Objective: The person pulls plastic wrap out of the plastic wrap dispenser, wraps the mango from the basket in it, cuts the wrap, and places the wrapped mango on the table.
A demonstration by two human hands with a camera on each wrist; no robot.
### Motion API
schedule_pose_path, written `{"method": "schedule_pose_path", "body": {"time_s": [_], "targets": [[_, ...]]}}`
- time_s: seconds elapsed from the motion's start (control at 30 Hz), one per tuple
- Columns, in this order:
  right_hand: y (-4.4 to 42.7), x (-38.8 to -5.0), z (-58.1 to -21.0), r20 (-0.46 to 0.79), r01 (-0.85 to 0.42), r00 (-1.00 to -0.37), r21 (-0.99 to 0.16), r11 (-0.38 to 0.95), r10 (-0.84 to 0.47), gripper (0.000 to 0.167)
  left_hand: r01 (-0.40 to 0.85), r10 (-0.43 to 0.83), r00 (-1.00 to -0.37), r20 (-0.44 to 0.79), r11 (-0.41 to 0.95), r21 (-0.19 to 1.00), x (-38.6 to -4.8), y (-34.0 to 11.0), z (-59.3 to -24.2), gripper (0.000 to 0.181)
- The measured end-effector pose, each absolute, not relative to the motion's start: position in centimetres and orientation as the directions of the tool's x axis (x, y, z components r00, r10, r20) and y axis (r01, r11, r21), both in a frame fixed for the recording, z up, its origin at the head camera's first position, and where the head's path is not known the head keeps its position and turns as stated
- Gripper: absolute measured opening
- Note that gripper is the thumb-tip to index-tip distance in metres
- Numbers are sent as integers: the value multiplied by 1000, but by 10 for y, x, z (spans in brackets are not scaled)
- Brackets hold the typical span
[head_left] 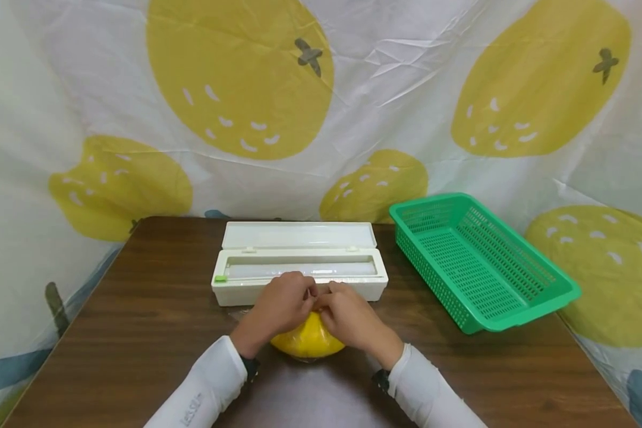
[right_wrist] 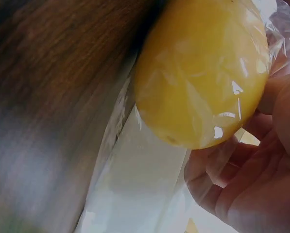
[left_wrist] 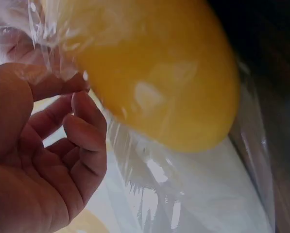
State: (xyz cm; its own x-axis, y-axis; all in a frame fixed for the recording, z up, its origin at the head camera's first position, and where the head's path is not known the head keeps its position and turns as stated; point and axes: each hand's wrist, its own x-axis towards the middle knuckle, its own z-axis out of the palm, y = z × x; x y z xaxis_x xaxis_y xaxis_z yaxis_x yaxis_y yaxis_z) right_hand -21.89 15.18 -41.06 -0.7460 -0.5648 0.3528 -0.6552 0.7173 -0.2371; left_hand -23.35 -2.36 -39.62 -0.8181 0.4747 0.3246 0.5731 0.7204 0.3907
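A smooth yellow oval fruit [head_left: 307,339], its exact kind unclear, rests on the table under clear cling film [left_wrist: 159,174]. The film spreads loosely past the fruit in both wrist views. My left hand [head_left: 285,304] is above the fruit's left side, and its thumb and forefinger pinch the film. Opposite it, my right hand [head_left: 353,316] pinches gathered film with curled fingers at the fruit's top right. The fingertips of both hands come close together over the top. Just beyond them stands a white cling film dispenser [head_left: 235,295], lid raised, with a roll [head_left: 299,270] inside.
A green perforated basket [head_left: 487,324] stands at the right rear of the dark wooden table [head_left: 139,339]. A lemon-patterned cloth [head_left: 374,119] hangs behind the table. A small green slider [head_left: 221,279] sits at the left of the dispenser's front edge.
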Motion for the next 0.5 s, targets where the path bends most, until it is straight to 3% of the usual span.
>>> {"method": "schedule_pose_path", "body": {"time_s": [0.23, 0.5], "targets": [[153, -220, -410, 341, -569, -819, -374, 732, -462, 18, 544, 446, -839, 312, 705, 455, -235, -24, -404, 6], [153, -221, -409, 333, -559, -828, -411, 721, -452, 26, 490, 429, -869, 244, 687, 537, -239, -26, -408, 6]]}}
